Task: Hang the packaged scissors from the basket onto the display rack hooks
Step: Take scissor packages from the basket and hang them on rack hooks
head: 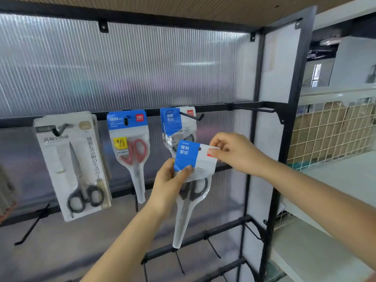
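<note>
Both hands hold a packaged pair of black-handled scissors (192,186) with a blue and white header card, in front of the display rack. My left hand (172,180) pinches the card's lower left corner. My right hand (234,152) pinches its upper right corner. The pack hangs just below a black hook (193,117) that carries a similar blue-carded pack (178,127). To the left hang a red-handled scissors pack (131,151) and a large white pack of black scissors (73,165). The basket is out of view.
The rack has black cross bars (215,107) over a ribbed translucent panel (122,68). Bare hooks stick out at the lower left (30,228), the lower middle (212,247) and the upper right (254,108). A white wire grid (329,131) and pale shelves (317,251) stand to the right.
</note>
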Demonstrator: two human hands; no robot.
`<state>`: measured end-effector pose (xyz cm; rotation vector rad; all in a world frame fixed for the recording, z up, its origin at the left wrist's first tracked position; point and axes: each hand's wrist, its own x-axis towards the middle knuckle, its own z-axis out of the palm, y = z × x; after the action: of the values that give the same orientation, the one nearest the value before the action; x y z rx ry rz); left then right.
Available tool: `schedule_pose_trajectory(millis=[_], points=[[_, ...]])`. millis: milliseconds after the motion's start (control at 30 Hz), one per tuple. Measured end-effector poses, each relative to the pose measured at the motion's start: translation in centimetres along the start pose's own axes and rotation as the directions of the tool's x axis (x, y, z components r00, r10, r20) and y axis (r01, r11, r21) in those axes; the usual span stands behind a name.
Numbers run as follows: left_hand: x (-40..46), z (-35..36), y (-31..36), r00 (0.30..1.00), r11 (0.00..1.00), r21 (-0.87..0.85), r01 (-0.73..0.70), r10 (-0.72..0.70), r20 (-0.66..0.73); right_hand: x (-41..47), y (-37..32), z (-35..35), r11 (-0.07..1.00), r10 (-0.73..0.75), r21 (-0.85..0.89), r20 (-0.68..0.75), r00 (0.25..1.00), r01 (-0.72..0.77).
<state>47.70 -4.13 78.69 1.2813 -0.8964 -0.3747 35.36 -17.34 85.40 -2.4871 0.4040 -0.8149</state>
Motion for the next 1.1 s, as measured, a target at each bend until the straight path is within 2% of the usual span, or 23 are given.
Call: schedule_pose_trajectory(millis=[167,267,433,567,767,967,1100], points=[[-0.7,0.3,0.2,0.995,0.996,-0.09,0.0,0.01,0.104,-0.5,-2.4,-1.1,0.993,-0.107,0.053,-0.042,0.993,0.109],[-1.2,0.6,-0.3,0.983,0.998,-0.056,0.021,-0.011,0.181,-0.2,-3.5,-2.0,0.984,-0.162,0.052,-0.111,0.981,0.168],[-1.2,0.9,-0.3,0.987,0.993,-0.102,0.066,-0.051,0.15,0.8,-4.2,-3.7,0.98,-0.143,0.108,-0.182,0.973,0.165],[-1.1,1.2,0.3,0.988,0.996,-0.088,0.033,-0.019,0.152,1.5,-4.3,-4.0,0.964,-0.082,0.231,-0.207,0.975,0.13],[-0.7,1.3,0.5,0.996,0.997,-0.068,0.024,-0.018,0.084,2.4,-3.9,-3.6,0.947,-0.018,0.306,-0.243,0.97,0.094],[-0.5,1.5,-0.2,0.995,0.995,-0.081,0.054,-0.047,0.089,2.6,-3.0,-3.4,0.952,-0.007,0.297,-0.226,0.974,0.076],[-0.2,1.7,-0.4,0.995,0.991,-0.109,0.077,-0.07,0.07,3.7,-2.5,-2.7,0.984,-0.062,0.147,-0.244,0.968,0.1]])
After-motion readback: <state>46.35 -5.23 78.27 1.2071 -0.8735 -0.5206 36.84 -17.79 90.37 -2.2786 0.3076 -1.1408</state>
